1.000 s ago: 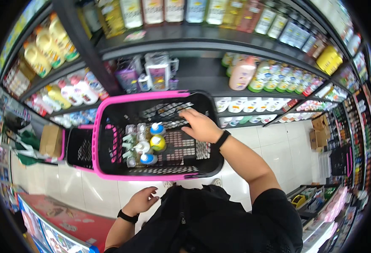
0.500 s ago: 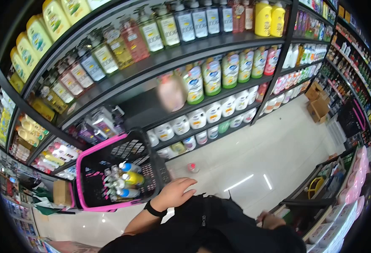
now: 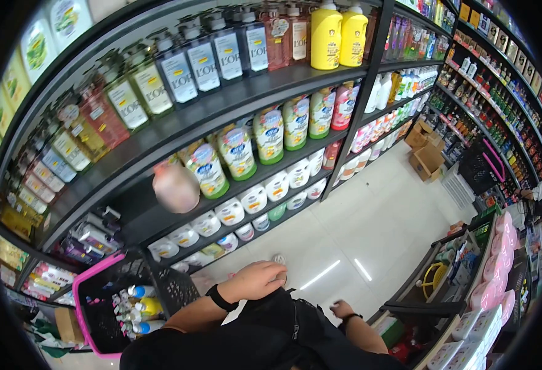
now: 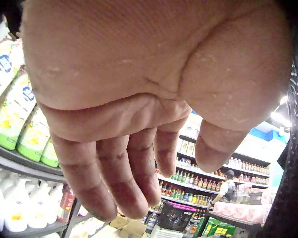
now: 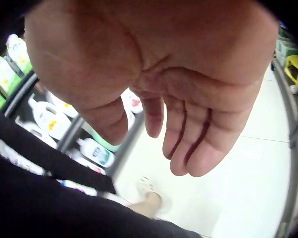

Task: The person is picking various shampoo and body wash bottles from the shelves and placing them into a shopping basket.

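Observation:
My left hand (image 3: 255, 280) is in front of my body, holding nothing; its relaxed fingers hang down in the left wrist view. On the other side my right hand (image 3: 342, 308) hangs beside my hip, and the right wrist view shows its fingers loosely bent around nothing. At lower left stands a black shopping basket (image 3: 175, 287) with a pink rim, partly hidden by my left arm. Several pump bottles (image 3: 149, 306) with blue, yellow and white tops are inside it.
A long shelf (image 3: 221, 98) curves along the left, lined with pump bottles, yellow jugs (image 3: 326, 37) and white bottles (image 3: 228, 211). Pink packs (image 3: 491, 265) top a low display on the right. Cardboard boxes (image 3: 428, 160) sit at the far end of the tiled aisle (image 3: 357, 216).
My right hand has left the basket and dropped to my side. My left hand has come up in front of me. The view has turned right along the shelf, putting the basket at lower left.

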`<control>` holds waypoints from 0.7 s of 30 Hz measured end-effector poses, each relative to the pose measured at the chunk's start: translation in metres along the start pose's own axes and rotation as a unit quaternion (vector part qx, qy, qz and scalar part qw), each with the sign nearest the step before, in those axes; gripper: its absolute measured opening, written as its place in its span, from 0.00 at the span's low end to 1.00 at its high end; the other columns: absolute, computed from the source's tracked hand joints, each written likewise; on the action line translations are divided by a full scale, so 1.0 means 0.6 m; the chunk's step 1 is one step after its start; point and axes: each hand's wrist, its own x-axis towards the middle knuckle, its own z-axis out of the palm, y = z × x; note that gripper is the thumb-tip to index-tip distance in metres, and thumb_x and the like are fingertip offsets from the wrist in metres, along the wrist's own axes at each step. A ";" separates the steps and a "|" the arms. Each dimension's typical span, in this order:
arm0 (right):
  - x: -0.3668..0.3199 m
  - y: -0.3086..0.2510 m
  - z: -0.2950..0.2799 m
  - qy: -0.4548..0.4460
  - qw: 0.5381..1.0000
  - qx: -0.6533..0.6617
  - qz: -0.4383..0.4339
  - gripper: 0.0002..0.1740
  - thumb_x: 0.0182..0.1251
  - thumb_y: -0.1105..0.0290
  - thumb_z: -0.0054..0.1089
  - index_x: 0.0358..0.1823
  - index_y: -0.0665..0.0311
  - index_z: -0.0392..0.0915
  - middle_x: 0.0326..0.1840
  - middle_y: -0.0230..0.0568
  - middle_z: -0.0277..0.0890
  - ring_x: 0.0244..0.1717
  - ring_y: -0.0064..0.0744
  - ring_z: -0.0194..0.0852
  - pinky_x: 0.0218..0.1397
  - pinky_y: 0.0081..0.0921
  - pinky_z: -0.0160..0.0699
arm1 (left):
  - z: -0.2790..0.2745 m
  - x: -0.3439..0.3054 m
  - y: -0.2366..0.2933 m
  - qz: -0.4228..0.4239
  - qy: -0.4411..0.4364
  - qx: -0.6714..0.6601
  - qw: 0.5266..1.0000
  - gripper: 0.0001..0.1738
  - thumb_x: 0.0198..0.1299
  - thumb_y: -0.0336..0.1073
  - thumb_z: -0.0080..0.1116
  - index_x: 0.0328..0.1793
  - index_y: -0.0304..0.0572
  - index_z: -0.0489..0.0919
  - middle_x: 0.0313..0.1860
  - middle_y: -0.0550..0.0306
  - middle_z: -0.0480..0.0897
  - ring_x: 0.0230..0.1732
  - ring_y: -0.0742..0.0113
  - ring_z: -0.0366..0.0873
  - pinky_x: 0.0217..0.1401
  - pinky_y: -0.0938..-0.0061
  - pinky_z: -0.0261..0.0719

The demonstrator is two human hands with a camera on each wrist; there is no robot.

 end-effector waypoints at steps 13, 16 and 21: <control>0.054 -0.849 -0.593 0.277 0.839 0.114 -0.454 0.17 0.67 0.71 0.64 0.54 0.69 0.76 0.43 0.44 0.81 0.44 0.37 0.82 0.49 0.31 0.81 | -0.215 0.236 -0.147 -0.046 0.114 -0.175 0.977 0.14 0.69 0.34 0.62 0.56 0.34 0.80 0.49 0.51 0.86 0.49 0.63 0.85 0.55 0.70 0.81; 0.017 -0.971 -0.684 0.347 0.746 0.106 -0.558 0.25 0.65 0.74 0.67 0.63 0.68 0.73 0.52 0.48 0.79 0.50 0.38 0.81 0.55 0.33 0.80 | -0.243 0.277 -0.148 -0.017 0.159 -0.320 0.934 0.13 0.70 0.31 0.60 0.57 0.33 0.80 0.49 0.53 0.85 0.50 0.66 0.84 0.57 0.70 0.81; -0.017 -1.109 -0.763 0.437 0.651 0.079 -0.616 0.31 0.63 0.73 0.69 0.67 0.70 0.69 0.59 0.58 0.75 0.59 0.54 0.78 0.63 0.38 0.77 | -0.319 0.364 -0.107 0.063 0.204 -0.341 0.916 0.11 0.68 0.25 0.58 0.55 0.34 0.80 0.49 0.52 0.85 0.51 0.65 0.83 0.57 0.68 0.80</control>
